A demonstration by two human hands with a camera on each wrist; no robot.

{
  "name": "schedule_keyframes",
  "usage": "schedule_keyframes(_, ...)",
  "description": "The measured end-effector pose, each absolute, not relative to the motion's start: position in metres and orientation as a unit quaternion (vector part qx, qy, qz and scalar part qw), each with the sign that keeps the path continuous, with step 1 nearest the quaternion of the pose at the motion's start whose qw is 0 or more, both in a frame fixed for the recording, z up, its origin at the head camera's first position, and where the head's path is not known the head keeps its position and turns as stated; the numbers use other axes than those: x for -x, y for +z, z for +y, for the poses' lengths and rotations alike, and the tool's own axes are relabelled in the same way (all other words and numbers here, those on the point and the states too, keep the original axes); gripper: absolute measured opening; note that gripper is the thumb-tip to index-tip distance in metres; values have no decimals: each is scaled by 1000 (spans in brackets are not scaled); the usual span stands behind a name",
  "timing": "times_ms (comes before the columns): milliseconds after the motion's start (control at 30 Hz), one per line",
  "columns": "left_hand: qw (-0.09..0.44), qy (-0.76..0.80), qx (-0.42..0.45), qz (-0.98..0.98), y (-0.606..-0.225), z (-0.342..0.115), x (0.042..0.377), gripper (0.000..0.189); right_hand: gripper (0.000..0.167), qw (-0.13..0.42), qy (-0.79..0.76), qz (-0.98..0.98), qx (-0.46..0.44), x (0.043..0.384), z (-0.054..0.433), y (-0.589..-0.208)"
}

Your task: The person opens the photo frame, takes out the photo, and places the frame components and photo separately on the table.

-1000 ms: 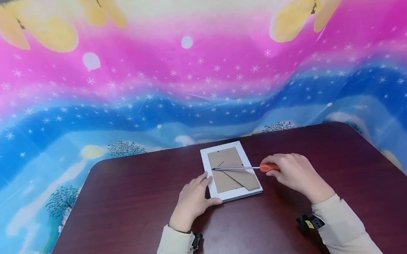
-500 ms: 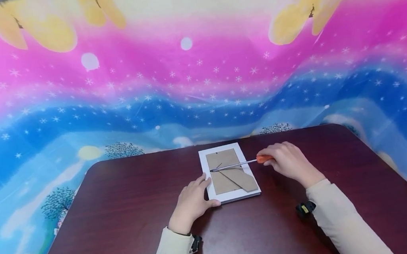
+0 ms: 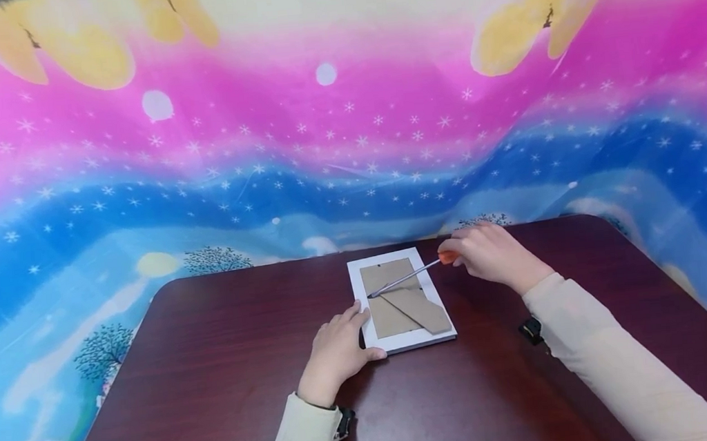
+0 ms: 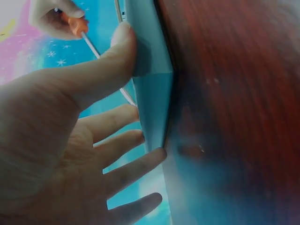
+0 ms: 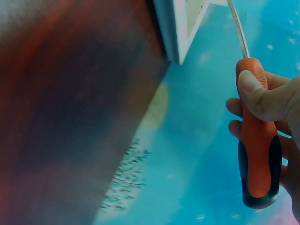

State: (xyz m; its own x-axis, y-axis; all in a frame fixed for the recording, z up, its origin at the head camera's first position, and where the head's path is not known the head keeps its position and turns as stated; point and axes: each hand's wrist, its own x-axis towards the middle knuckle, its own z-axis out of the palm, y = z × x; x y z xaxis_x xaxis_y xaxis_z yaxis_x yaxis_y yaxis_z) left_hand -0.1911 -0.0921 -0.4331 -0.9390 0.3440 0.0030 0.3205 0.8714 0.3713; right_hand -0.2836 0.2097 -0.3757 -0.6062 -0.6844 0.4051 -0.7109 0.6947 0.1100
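Observation:
A white picture frame point(image 3: 413, 341) lies face down on the table, its brown backing board point(image 3: 385, 273) and angled stand flap point(image 3: 426, 313) upward. My left hand point(image 3: 337, 350) rests at its near left corner, thumb against the near edge, the spread fingers point(image 4: 124, 145) along the left side. In my right hand point(image 3: 493, 256) I grip a screwdriver by its orange and black handle point(image 5: 258, 140), thumb laid along the top. The metal shaft point(image 3: 404, 277) slopes down leftward across the backing. Its tip meets the inner left edge of the frame, close to my left fingertips.
The dark red wooden table point(image 3: 234, 368) has rounded far corners. Behind it hangs a printed cloth point(image 3: 297, 142) in pink and blue with snowflakes. Dark straps with small devices sit at both sleeve cuffs.
My right hand has risen and moved away from me, tilting the screwdriver more steeply while its tip stays at the frame's left inner edge. My left hand keeps its place.

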Motion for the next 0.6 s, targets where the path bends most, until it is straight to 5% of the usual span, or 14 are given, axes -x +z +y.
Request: schedule_keyframes(600,47,176,-158,970,-431,-90,191,76,17,291,-219,-795,-485,259,136,-298)
